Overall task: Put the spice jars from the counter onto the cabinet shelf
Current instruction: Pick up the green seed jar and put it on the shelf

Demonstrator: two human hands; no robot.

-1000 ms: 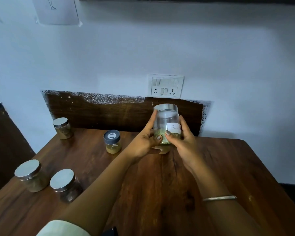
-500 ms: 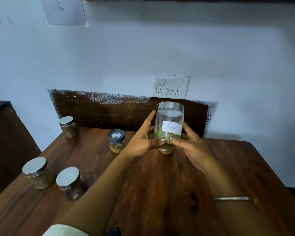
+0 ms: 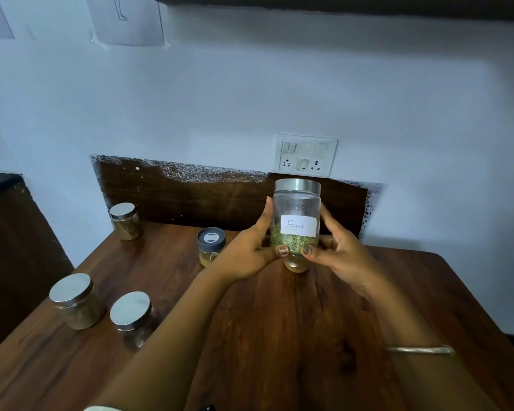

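the fennel jar (image 3: 296,223) is upright between both hands, its long axis vertical and its steel lid on top, held just above the bench (image 3: 279,336) near the back edge, in front of the dark wooden backboard (image 3: 190,200). the left hand (image 3: 247,247) wraps the jar's left side and the right hand (image 3: 336,253) its right side, both closed on the glass, with the two thumbs pressed on the lower front under the paper label. neither hand is nearer than the other; the jar sits squarely between them.

the cabinet shelf cannot be made out. only a dark edge (image 3: 339,4) runs along the top of the view, well above the jar, and if that is the cabinet the move is a straight lift upward, the jar kept upright.

four more jars stand on the bench to the left: a grey-lidded jar (image 3: 210,247) just beside the left wrist, a small steel-lidded jar (image 3: 125,221) by the backboard's left end, and two steel-lidded ones, a larger jar (image 3: 77,301) and a darker jar (image 3: 132,317), near the front left edge. a switch panel (image 3: 305,155) sits on the wall directly above the held jar, and papers (image 3: 128,19) hang on the wall higher to the left. nothing stands in the way of the lift, though the left elbow is close to the grey-lidded jar.
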